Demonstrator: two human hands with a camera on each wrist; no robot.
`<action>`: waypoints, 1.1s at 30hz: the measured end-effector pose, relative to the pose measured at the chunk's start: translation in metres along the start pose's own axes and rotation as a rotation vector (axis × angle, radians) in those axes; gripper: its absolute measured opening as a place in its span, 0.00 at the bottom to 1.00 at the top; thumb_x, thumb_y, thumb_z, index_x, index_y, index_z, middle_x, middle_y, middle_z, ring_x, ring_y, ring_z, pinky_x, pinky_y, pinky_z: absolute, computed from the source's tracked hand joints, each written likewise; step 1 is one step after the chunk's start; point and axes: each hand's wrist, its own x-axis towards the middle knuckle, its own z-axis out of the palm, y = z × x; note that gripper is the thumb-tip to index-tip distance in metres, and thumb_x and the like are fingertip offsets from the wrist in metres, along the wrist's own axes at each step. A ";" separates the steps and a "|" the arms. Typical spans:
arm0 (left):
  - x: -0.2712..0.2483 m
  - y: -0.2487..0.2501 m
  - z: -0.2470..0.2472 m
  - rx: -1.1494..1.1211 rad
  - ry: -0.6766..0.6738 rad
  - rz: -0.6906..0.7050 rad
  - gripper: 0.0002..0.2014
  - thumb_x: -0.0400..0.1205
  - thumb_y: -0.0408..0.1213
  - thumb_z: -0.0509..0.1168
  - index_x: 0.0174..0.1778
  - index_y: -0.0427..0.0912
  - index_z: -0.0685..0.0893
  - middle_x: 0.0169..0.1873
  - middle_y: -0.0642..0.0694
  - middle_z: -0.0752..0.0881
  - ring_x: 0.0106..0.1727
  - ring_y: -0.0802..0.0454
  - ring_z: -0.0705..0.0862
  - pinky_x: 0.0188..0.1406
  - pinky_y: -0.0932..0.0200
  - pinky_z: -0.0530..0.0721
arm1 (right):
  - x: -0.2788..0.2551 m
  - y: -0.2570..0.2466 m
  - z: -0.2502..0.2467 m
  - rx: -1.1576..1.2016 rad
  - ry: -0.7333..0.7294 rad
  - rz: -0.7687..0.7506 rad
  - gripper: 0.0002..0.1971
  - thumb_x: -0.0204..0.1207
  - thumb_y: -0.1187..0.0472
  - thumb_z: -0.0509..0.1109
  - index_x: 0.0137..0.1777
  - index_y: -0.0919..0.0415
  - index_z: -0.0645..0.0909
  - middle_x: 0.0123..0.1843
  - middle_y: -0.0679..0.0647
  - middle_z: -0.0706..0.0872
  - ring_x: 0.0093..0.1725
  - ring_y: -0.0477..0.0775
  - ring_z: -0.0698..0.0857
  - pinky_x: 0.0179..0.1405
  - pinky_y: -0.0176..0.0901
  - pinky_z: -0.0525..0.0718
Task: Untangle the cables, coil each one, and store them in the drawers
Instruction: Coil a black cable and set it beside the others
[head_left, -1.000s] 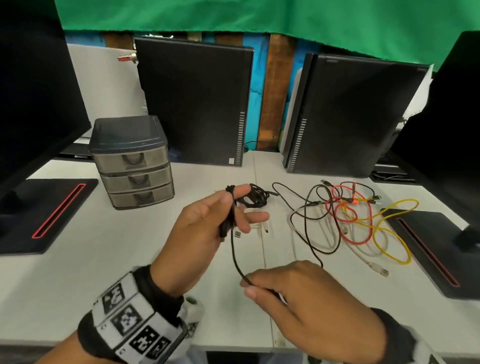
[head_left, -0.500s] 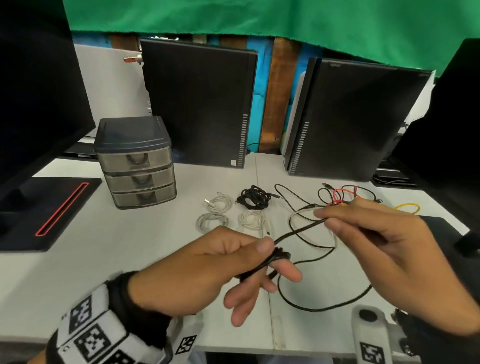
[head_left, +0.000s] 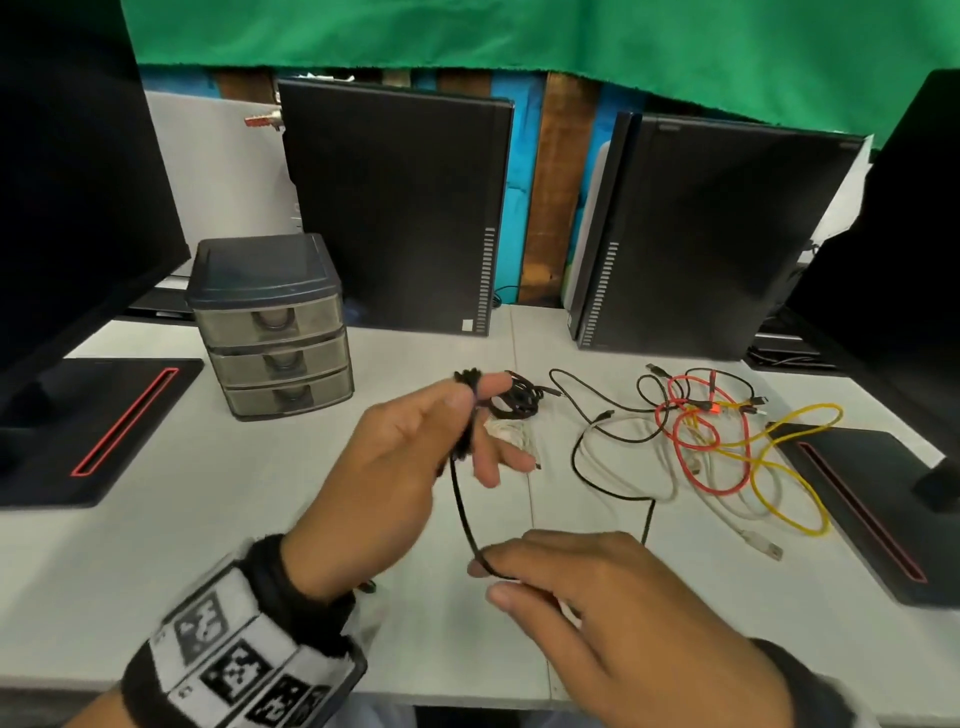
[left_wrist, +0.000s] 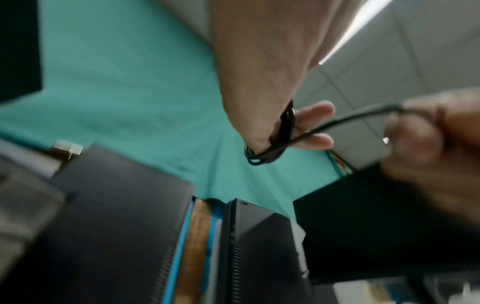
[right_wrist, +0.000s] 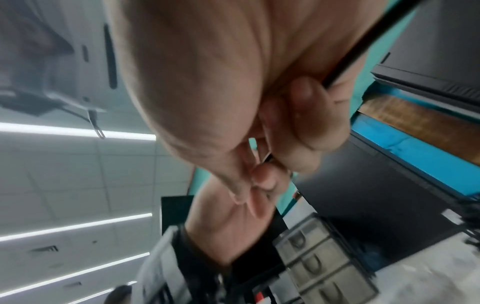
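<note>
Since half a second ago, back near the body and low again with the right hand (head_left: 613, 587), away from the spot above the loose cables; raised and further out with the left hand (head_left: 410, 457), its loops now upright. Thin, black and glossy: the black cable (head_left: 464, 512), several turns wound into a small tight bundle round the left fingers (head_left: 493, 384), one free strand dropping in a curve to the right hand and running on to the table (head_left: 208, 519) behind it. Three grey translucent drawers (head_left: 275, 358) stacked under a dark lid at the left rear of the table, all pushed in, contents too murky to tell. Just beyond the left hand, a finished dark coil (head_left: 519, 402) and a white coil (head_left: 511, 431) lying on the table; to the right, a loose tangle (head_left: 722, 441) of red, yellow, white and black cables, well apart from the drawers. Left hand held above the table, thumb pressing the bundle against the index finger, remaining fingers spread loosely. Right hand palm down, thumb and forefinger pinching the strand; from the right wrist view, fingers (right_wrist: 309, 115) curled close around the cable (right_wrist: 363, 47).
</note>
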 end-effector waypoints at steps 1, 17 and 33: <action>0.000 -0.004 0.000 0.125 -0.046 0.000 0.22 0.90 0.45 0.52 0.42 0.40 0.87 0.34 0.42 0.90 0.54 0.51 0.91 0.71 0.55 0.75 | -0.002 -0.005 -0.008 -0.019 0.014 -0.015 0.13 0.86 0.42 0.57 0.61 0.41 0.80 0.45 0.37 0.81 0.38 0.40 0.78 0.39 0.38 0.79; -0.016 0.022 0.008 -0.531 -0.346 -0.107 0.32 0.89 0.48 0.57 0.58 0.12 0.76 0.20 0.50 0.79 0.26 0.53 0.85 0.64 0.54 0.82 | 0.007 0.024 -0.006 0.161 0.273 0.103 0.11 0.86 0.56 0.65 0.58 0.48 0.89 0.31 0.21 0.79 0.29 0.30 0.79 0.35 0.18 0.71; -0.021 -0.006 0.019 0.370 -0.360 -0.073 0.25 0.89 0.51 0.50 0.42 0.42 0.88 0.31 0.52 0.89 0.53 0.68 0.86 0.64 0.61 0.77 | -0.023 -0.018 -0.059 -0.010 0.292 0.016 0.04 0.81 0.46 0.68 0.50 0.36 0.84 0.32 0.38 0.82 0.29 0.41 0.80 0.27 0.28 0.75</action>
